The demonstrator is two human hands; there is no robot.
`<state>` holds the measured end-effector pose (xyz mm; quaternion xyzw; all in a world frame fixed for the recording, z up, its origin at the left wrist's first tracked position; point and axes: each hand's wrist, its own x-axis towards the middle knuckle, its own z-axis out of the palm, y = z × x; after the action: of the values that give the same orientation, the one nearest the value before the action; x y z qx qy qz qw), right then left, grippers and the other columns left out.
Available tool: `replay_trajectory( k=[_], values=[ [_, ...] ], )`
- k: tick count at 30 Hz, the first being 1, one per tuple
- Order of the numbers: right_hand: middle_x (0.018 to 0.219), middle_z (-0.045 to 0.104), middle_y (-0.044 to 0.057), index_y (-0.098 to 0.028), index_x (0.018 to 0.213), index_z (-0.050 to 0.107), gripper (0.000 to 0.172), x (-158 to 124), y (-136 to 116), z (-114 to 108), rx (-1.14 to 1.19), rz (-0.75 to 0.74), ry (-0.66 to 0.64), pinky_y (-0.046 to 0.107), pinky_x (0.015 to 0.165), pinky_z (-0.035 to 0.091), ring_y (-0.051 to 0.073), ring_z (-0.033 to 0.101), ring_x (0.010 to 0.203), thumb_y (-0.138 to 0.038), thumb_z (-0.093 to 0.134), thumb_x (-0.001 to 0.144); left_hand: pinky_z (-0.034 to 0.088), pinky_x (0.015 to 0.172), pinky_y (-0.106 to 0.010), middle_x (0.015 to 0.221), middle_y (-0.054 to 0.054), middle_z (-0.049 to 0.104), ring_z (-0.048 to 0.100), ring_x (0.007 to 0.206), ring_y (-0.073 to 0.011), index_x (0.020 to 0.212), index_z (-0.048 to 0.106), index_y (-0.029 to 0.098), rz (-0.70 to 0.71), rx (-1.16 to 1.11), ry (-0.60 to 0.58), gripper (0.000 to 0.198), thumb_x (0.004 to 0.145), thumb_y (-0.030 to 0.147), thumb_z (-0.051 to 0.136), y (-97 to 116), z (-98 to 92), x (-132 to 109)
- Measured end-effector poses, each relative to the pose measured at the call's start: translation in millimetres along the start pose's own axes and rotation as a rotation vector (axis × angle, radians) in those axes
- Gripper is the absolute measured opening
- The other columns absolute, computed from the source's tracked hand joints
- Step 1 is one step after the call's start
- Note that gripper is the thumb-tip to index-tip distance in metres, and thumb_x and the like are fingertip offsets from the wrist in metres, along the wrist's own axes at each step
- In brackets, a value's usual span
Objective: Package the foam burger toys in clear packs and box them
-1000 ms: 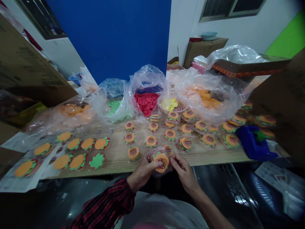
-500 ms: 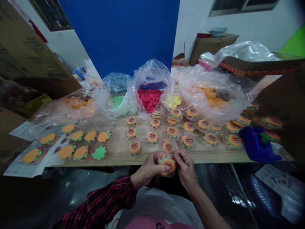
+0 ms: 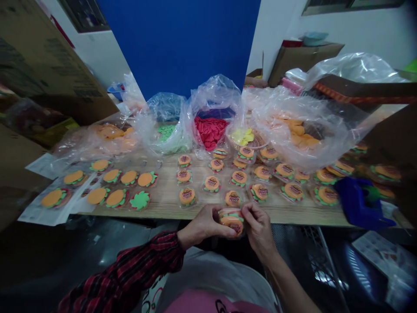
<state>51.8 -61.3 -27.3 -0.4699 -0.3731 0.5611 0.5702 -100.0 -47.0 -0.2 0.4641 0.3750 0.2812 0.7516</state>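
Observation:
A toy hamburger in a clear plastic case is held up at the table's front edge, tilted so its printed orange bun and green layer show. My left hand grips it from the left, thumb across the front. On the other side, my right hand pinches the upper right edge of the case between thumb and fingers. Just behind lies another cased burger with a printed bun. More printed burgers sit in loose rows, such as one cased burger to the left.
Plain-bun burgers and one topped with a green leaf piece lie at the left. Plastic bags hold red pieces, green pieces and orange buns. A yellow-filled basket and a blue tape dispenser stand rightward.
The view has shifted slightly, so the table items appear farther right and higher. Both hands stay on the cased burger, which is tilted a little differently, its top edge showing more.

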Motion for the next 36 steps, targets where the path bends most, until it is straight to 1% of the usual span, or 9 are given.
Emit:
replay_trajectory(
  k=[4, 10, 12, 14, 19, 21, 24, 29, 36],
  values=[
    [0.058, 0.044, -0.005, -0.019, 0.062, 0.051, 0.024, 2, 2, -9, 0.069, 0.055, 0.007, 0.021, 0.051, 0.034, 0.009, 0.038, 0.053, -0.034, 0.066, 0.072, 0.045, 0.077, -0.029, 0.094, -0.007, 0.065, 0.058, 0.082, -0.0163, 0.104, 0.062, 0.011, 0.084, -0.052, 0.042, 0.047, 0.06, 0.023, 0.075, 0, 2.7, -3],
    [0.067, 0.055, -0.001, -0.017, 0.073, 0.062, 0.015, 13, -25, -11, -0.42, 0.037, -0.48, 0.024, 0.059, 0.037, 0.013, 0.048, 0.063, -0.032, 0.064, 0.074, 0.041, 0.063, -0.023, 0.071, -0.001, 0.061, 0.053, 0.066, -0.0125, 0.08, 0.065, 0.009, -0.014, 0.187, -0.061, 0.03, 0.055, 0.023, 0.075, -5, -3.0, 0],
    [0.065, 0.054, -0.001, -0.017, 0.069, 0.061, 0.016, 14, -27, -6, -0.45, 0.032, -0.539, 0.023, 0.058, 0.037, 0.013, 0.047, 0.063, -0.031, 0.063, 0.075, 0.04, 0.061, -0.022, 0.07, 0.001, 0.059, 0.052, 0.065, -0.012, 0.079, 0.065, 0.01, -0.031, 0.235, -0.079, 0.032, 0.052, 0.023, 0.076, -6, -5.1, 1],
    [0.061, 0.051, -0.002, -0.017, 0.062, 0.057, 0.021, 12, -20, 0, -0.391, 0.028, -0.45, 0.023, 0.055, 0.035, 0.012, 0.045, 0.059, -0.033, 0.063, 0.074, 0.04, 0.059, -0.021, 0.068, 0.002, 0.058, 0.051, 0.063, -0.0113, 0.078, 0.064, 0.01, -0.034, 0.254, -0.043, 0.033, 0.052, 0.025, 0.077, -7, -6.4, 2],
    [0.059, 0.046, -0.005, -0.019, 0.063, 0.051, 0.027, 1, 6, 6, -0.008, 0.046, 0.051, 0.023, 0.053, 0.036, 0.01, 0.041, 0.053, -0.04, 0.066, 0.07, 0.04, 0.061, -0.022, 0.073, 0.0, 0.058, 0.052, 0.067, -0.0114, 0.084, 0.061, 0.009, 0.076, 0.133, 0.145, 0.04, 0.053, 0.028, 0.079, -11, -3.3, -1],
    [0.06, 0.046, -0.005, -0.02, 0.065, 0.05, 0.026, -2, 8, 3, 0.044, 0.043, 0.111, 0.023, 0.054, 0.036, 0.01, 0.042, 0.054, -0.039, 0.065, 0.071, 0.043, 0.067, -0.024, 0.082, -0.003, 0.06, 0.054, 0.073, -0.0129, 0.093, 0.058, 0.01, 0.112, 0.004, 0.147, 0.045, 0.055, 0.025, 0.078, -12, -0.9, -3],
    [0.062, 0.049, -0.003, -0.019, 0.066, 0.054, 0.021, 1, -3, -5, -0.143, 0.001, -0.031, 0.023, 0.056, 0.037, 0.012, 0.045, 0.058, -0.036, 0.063, 0.075, 0.043, 0.068, -0.024, 0.082, -0.003, 0.06, 0.054, 0.074, -0.0131, 0.09, 0.059, 0.01, 0.113, 0.031, 0.122, 0.04, 0.058, 0.024, 0.076, -13, -0.2, -4],
    [0.072, 0.058, 0.001, -0.017, 0.078, 0.063, 0.012, 10, -27, -10, -0.528, -0.043, -0.481, 0.024, 0.062, 0.039, 0.014, 0.051, 0.068, -0.029, 0.061, 0.077, 0.036, 0.056, -0.02, 0.069, 0.003, 0.053, 0.047, 0.064, -0.0101, 0.078, 0.06, 0.011, 0.05, 0.274, -0.033, 0.032, 0.054, 0.023, 0.075, -9, -2.8, -2],
    [0.063, 0.051, -0.002, -0.017, 0.065, 0.056, 0.021, 4, -17, -1, -0.445, -0.044, -0.358, 0.022, 0.057, 0.038, 0.012, 0.046, 0.06, -0.032, 0.057, 0.079, 0.035, 0.054, -0.02, 0.068, 0.004, 0.051, 0.046, 0.062, -0.0095, 0.08, 0.061, 0.011, -0.018, 0.36, -0.022, 0.033, 0.053, 0.025, 0.075, -10, -3.5, -1]
  ],
)
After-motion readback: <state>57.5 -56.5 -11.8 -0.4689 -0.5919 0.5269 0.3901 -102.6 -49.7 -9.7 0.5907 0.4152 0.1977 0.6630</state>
